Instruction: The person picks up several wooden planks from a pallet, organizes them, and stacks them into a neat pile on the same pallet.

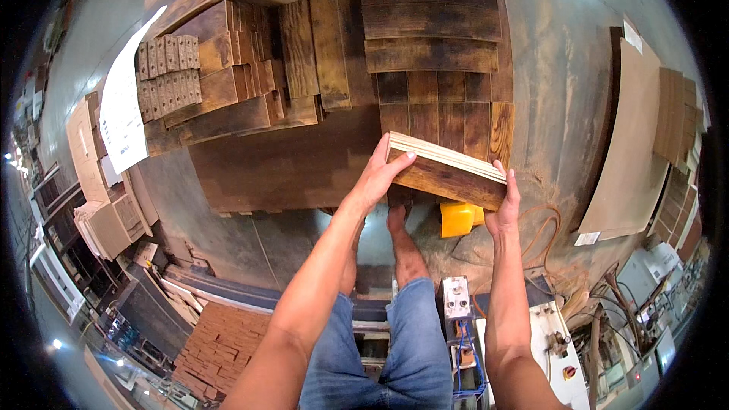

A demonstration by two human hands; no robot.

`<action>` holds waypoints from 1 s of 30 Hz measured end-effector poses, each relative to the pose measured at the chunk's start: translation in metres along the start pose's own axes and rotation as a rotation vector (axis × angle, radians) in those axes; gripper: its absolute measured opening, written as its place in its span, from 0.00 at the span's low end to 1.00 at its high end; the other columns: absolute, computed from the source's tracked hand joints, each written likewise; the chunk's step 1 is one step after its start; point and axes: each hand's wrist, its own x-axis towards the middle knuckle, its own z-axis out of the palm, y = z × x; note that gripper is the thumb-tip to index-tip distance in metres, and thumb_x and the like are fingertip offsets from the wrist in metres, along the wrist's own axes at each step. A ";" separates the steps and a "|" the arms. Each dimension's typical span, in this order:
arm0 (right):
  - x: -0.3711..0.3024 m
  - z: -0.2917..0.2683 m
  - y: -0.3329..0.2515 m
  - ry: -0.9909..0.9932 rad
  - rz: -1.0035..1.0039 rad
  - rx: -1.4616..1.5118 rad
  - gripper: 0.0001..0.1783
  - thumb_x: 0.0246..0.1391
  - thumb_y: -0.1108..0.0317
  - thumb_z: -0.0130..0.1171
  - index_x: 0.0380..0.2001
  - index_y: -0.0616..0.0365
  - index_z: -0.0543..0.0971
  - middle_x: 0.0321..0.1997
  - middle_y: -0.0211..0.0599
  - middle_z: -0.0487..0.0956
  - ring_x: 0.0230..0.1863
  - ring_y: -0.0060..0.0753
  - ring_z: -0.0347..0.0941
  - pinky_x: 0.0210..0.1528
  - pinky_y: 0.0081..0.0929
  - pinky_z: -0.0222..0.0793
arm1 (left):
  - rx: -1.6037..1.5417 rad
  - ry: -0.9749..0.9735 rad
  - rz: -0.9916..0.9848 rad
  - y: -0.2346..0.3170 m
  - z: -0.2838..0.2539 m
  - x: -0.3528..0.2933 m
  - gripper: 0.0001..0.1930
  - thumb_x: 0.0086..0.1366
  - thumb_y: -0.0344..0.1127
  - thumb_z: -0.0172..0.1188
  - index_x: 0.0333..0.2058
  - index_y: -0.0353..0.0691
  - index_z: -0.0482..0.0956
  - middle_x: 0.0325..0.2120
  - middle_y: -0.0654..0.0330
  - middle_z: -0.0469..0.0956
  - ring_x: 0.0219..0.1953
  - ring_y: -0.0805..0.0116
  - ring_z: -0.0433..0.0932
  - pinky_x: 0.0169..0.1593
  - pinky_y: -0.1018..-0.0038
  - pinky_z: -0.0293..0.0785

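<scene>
Planks [446,169], a small bundle of dark stained boards with pale cut edges, were held in the air between our two hands, above the floor and just in front of the low platform [281,171] where other boards were laid. Our left hand [377,175] was spread flat against the left end of the bundle, fingers up along its edge, and our right hand [504,203] pressed on the right end with the thumb on top. We judged that we squeezed from both ends because the boards were loose, so pressure kept them together as one block. The bundle was tilted, its right end lower. Behind it, matching boards [444,110] lay side by side in neat rows, and more stacks [220,80] stood to the left, sorted by size as it seemed. A yellow object [459,218] sat on the floor under the bundle, near our bare foot [404,247].
</scene>
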 end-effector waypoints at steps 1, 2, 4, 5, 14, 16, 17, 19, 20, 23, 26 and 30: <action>0.004 -0.001 -0.002 -0.009 -0.001 -0.004 0.36 0.56 0.45 0.49 0.60 0.60 0.62 0.60 0.41 0.64 0.59 0.37 0.61 0.61 0.35 0.57 | -0.001 0.008 0.002 0.002 0.002 -0.001 0.46 0.58 0.52 0.58 0.64 0.33 0.43 0.62 0.47 0.54 0.65 0.60 0.50 0.65 0.71 0.44; 0.009 -0.002 -0.007 -0.039 -0.042 -0.026 0.35 0.56 0.47 0.49 0.60 0.60 0.62 0.60 0.41 0.65 0.60 0.37 0.61 0.61 0.35 0.57 | -0.012 0.022 0.004 0.004 0.005 -0.002 0.46 0.57 0.51 0.59 0.64 0.35 0.44 0.61 0.48 0.55 0.65 0.60 0.49 0.65 0.68 0.42; 0.010 0.009 -0.022 -0.082 -0.099 -0.073 0.34 0.55 0.50 0.51 0.60 0.59 0.62 0.59 0.40 0.65 0.60 0.37 0.61 0.61 0.35 0.56 | -0.021 0.025 0.046 0.020 0.003 -0.001 0.45 0.56 0.51 0.59 0.64 0.36 0.45 0.61 0.48 0.55 0.65 0.59 0.50 0.65 0.66 0.41; 0.013 0.023 -0.032 -0.084 -0.102 -0.087 0.34 0.54 0.54 0.53 0.61 0.59 0.61 0.60 0.40 0.64 0.61 0.37 0.59 0.63 0.33 0.53 | -0.028 0.028 0.056 0.028 0.000 -0.001 0.45 0.56 0.51 0.59 0.64 0.37 0.46 0.61 0.49 0.55 0.64 0.59 0.50 0.65 0.65 0.40; 0.097 0.101 -0.099 -0.164 -0.027 -0.263 0.26 0.49 0.50 0.59 0.45 0.57 0.73 0.46 0.36 0.76 0.46 0.33 0.71 0.51 0.32 0.66 | -0.134 0.133 -0.035 0.073 -0.024 0.074 0.38 0.57 0.58 0.56 0.57 0.35 0.62 0.59 0.55 0.60 0.64 0.59 0.49 0.64 0.56 0.35; 0.089 0.123 -0.103 -0.134 -0.019 -0.229 0.26 0.49 0.49 0.59 0.44 0.57 0.73 0.45 0.35 0.76 0.45 0.32 0.71 0.50 0.32 0.66 | -0.195 0.081 -0.003 0.070 -0.034 0.076 0.29 0.60 0.56 0.54 0.51 0.37 0.70 0.56 0.59 0.65 0.61 0.65 0.55 0.64 0.59 0.39; 0.086 0.131 -0.103 -0.119 -0.013 -0.212 0.26 0.50 0.48 0.59 0.44 0.57 0.73 0.45 0.35 0.76 0.45 0.32 0.71 0.50 0.32 0.66 | -0.200 0.102 -0.024 0.069 -0.036 0.074 0.30 0.60 0.56 0.55 0.51 0.37 0.70 0.56 0.58 0.65 0.61 0.65 0.55 0.64 0.60 0.39; 0.098 0.123 -0.102 -0.132 -0.036 -0.225 0.27 0.52 0.46 0.56 0.44 0.57 0.73 0.45 0.35 0.75 0.45 0.31 0.71 0.50 0.31 0.65 | -0.220 0.122 -0.053 0.080 -0.031 0.070 0.31 0.58 0.56 0.56 0.52 0.37 0.69 0.56 0.57 0.65 0.61 0.64 0.55 0.64 0.62 0.39; 0.101 0.118 -0.101 -0.137 -0.034 -0.211 0.26 0.53 0.46 0.55 0.44 0.56 0.74 0.43 0.33 0.75 0.45 0.29 0.70 0.49 0.29 0.65 | -0.199 0.129 -0.024 0.080 -0.029 0.069 0.32 0.58 0.56 0.57 0.53 0.36 0.68 0.56 0.55 0.64 0.61 0.63 0.56 0.64 0.62 0.42; 0.109 0.099 -0.100 -0.060 -0.153 -0.364 0.25 0.55 0.49 0.54 0.46 0.58 0.73 0.45 0.33 0.75 0.46 0.26 0.69 0.50 0.26 0.63 | -0.020 0.283 0.066 0.086 -0.024 0.062 0.36 0.57 0.54 0.58 0.55 0.31 0.64 0.56 0.48 0.63 0.60 0.59 0.60 0.62 0.63 0.49; 0.096 0.093 -0.092 0.065 -0.338 -0.642 0.25 0.56 0.55 0.55 0.50 0.62 0.71 0.49 0.35 0.74 0.49 0.25 0.68 0.52 0.26 0.61 | 0.336 0.621 0.199 0.086 -0.014 0.042 0.32 0.56 0.45 0.60 0.52 0.26 0.66 0.50 0.40 0.70 0.53 0.52 0.70 0.56 0.66 0.64; 0.073 0.103 -0.079 0.023 -0.436 -0.782 0.21 0.54 0.68 0.55 0.51 0.67 0.70 0.47 0.36 0.75 0.46 0.25 0.70 0.52 0.23 0.62 | 0.356 0.686 0.183 0.093 -0.001 0.031 0.26 0.55 0.38 0.60 0.50 0.30 0.70 0.44 0.44 0.75 0.48 0.52 0.74 0.52 0.65 0.67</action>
